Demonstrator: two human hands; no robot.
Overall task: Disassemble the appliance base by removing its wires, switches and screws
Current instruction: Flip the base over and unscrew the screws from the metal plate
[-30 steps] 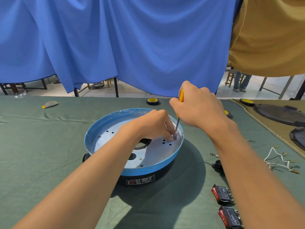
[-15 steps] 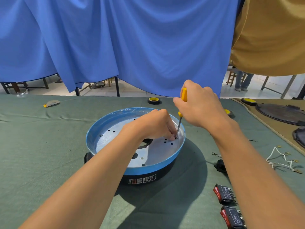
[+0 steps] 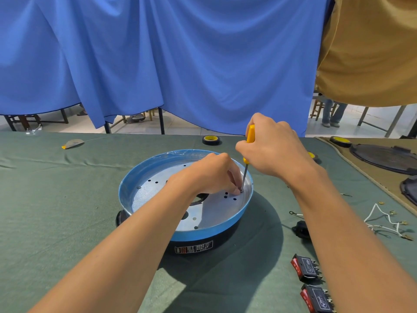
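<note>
Appliance base [image 3: 144, 175]: round, with a blue wall and a black underside; it sits on the table under both hands.
Left hand [image 3: 209, 175]: reaches into the base with fingers curled. The fingertips pinch round the screwdriver [image 3: 244, 175] at its tip, where it meets the perforated metal plate [image 3: 158, 195] near the base's right wall. Whether a screw lies under them cannot be told.
Right hand [image 3: 273, 150]: fist wrapped round the yellow handle above the base's far right rim, with the shaft nearly upright.
Change: hands, tool and base stand as they did half a second ago. A second ago the yellow collar at the foot of the handle was hidden by the fist; it shows now.
Right of the base: a small black part [image 3: 301, 229] and a short ring-ended wire [image 3: 295, 213] lie close by. White wires [image 3: 383, 222] lie farther out. Two red-and-black rocker switches [image 3: 305, 268] lie nearer the person.
Beyond the base: a black tape roll [image 3: 211, 140] lies near the table's far edge.
Surface: green cloth [image 3: 56, 211], slightly creased, covers the table. A tan mat [image 3: 383, 184] at far right carries dark round covers [image 3: 383, 157].
Room: a blue curtain [image 3: 180, 53] hangs behind the base and a mustard cloth [image 3: 372, 53] hangs to its right, with table legs and pale floor below them.
</note>
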